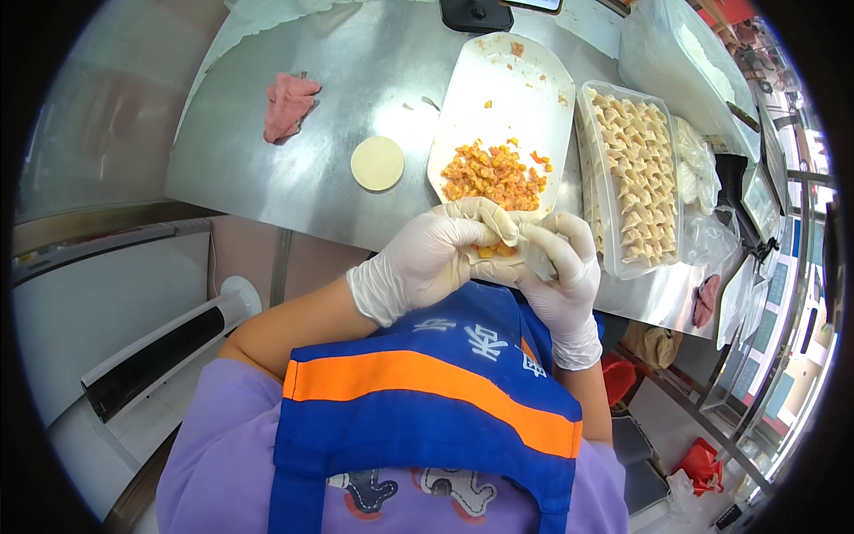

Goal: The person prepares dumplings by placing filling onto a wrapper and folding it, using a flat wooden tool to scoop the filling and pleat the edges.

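Note:
My left hand [427, 257] and my right hand [566, 287], both in white disposable gloves, meet at the near end of the white tray. Between them they hold a dumpling wrapper [490, 261] with corn-flecked filling showing inside it; the fingers hide much of its edge. Just beyond my hands, a heap of minced filling [497, 175] with yellow corn and orange bits lies in the white tray [507, 120]. To the left, a pale round dough wrapper [377, 163] lies flat on the steel table.
Right of the tray stands a clear plastic box [675, 200] packed with rows of folded dumplings [637, 173]. A pink cloth [290, 107] lies on the steel table [227, 160] at left. A black stand [476, 15] and a phone [537, 5] are at the far edge. Plastic bags [710, 237] crowd the right.

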{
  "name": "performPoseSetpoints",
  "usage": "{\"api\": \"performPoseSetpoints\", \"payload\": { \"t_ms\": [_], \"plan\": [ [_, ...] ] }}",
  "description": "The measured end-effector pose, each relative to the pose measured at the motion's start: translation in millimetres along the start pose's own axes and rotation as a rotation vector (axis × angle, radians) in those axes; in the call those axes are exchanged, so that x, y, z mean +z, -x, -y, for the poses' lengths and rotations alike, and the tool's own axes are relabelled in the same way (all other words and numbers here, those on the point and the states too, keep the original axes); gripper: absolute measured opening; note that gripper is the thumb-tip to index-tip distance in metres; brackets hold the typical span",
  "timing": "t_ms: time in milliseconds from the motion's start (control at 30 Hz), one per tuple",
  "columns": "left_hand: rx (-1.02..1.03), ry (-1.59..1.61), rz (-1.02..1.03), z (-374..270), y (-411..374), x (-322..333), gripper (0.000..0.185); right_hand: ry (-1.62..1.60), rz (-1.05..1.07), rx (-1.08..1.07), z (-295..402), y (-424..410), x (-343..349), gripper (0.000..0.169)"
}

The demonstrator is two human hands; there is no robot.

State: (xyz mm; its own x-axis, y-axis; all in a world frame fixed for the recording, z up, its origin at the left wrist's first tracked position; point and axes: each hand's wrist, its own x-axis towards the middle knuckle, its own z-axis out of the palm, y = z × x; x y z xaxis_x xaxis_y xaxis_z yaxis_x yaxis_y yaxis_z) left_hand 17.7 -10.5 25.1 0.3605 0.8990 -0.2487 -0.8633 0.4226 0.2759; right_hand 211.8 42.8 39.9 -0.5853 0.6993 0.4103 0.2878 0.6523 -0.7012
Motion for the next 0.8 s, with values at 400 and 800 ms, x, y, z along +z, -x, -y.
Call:
{"api": "performPoseSetpoints", "payload": {
  "t_ms": [400, 800],
  "plan": [
    [0.055, -0.562, -0.295, 0, 3, 10, 0.027, 0.131, -0.001, 0.046, 10, 1, -6, 0.050],
    [0.738, -1.504, -0.007, 5, 2, 17, 0.029, 0.225, 0.100, -0.135, 8, -5, -15, 0.043]
  ]
}}
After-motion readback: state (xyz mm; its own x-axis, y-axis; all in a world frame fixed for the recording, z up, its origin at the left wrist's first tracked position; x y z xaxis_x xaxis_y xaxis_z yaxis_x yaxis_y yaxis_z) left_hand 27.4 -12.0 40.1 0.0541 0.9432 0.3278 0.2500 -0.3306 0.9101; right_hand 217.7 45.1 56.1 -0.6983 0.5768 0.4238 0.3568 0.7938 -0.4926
